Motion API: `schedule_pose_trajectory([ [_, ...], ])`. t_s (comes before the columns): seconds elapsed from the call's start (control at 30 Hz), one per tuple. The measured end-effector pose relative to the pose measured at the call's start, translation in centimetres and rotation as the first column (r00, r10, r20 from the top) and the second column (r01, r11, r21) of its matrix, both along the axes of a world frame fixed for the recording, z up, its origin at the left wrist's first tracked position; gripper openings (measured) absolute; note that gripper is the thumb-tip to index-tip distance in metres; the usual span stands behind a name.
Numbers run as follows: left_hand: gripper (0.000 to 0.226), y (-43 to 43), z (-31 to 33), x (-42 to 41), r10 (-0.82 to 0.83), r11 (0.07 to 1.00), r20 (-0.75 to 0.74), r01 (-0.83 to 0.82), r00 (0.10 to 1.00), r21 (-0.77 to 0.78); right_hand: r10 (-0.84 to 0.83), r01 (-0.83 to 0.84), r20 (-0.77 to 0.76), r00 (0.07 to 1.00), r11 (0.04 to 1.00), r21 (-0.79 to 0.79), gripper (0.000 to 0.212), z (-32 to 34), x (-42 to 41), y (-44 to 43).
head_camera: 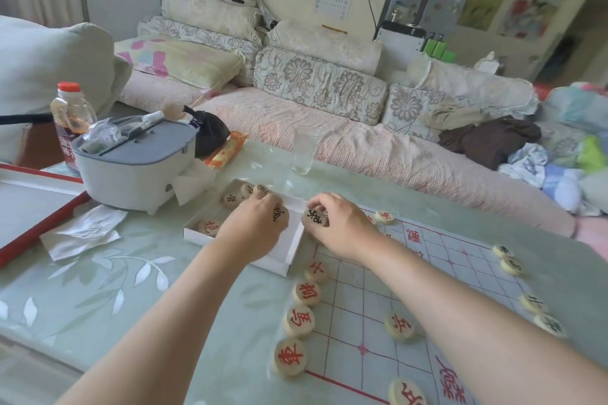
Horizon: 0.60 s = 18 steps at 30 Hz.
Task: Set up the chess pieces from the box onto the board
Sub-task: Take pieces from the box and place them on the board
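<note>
Two xiangqi discs pinched: left disc [280, 216] in left hand [253, 230] over box [293, 253], right disc [316, 218] in right hand [339, 228]. Risk: wrist sweep scattering red pieces [306, 293] between forearms.

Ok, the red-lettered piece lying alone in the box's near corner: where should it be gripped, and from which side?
Pinch the red-lettered piece across its round rim, coming down from above. It is a flat disc lying face up beside the low walls of the box, so a sideways approach would likely be blocked.
</note>
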<state>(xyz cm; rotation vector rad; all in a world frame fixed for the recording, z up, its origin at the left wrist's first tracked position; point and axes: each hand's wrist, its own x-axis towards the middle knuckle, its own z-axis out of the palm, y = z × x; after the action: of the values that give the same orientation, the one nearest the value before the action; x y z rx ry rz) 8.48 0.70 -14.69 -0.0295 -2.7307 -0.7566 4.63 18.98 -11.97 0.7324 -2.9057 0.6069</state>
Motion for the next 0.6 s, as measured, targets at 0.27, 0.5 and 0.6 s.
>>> schedule_pose_trajectory([
  [0.27,0.022,10.7,1.0,1.9,-0.252,0.967,0.012,0.252,0.968,-0.027,-0.22,0.219,0.057,0.974,0.975,0.022,0.038,-0.1,4.1,14.1],
  [0.5,0.031,20.1,0.5,4.1,-0.39,0.921,0.111,0.388,0.914,0.042,-0.347,0.352,0.114,0.931,0.936,-0.019,0.038,-1.2,7.3,24.7],
  [0.6,0.03,24.0,0.6,4.0,-0.42,0.907,0.113,0.415,0.9,0.072,-0.402,0.412,0.142,0.904,0.91,-0.049,0.043,-1.7,7.9,28.5],
])
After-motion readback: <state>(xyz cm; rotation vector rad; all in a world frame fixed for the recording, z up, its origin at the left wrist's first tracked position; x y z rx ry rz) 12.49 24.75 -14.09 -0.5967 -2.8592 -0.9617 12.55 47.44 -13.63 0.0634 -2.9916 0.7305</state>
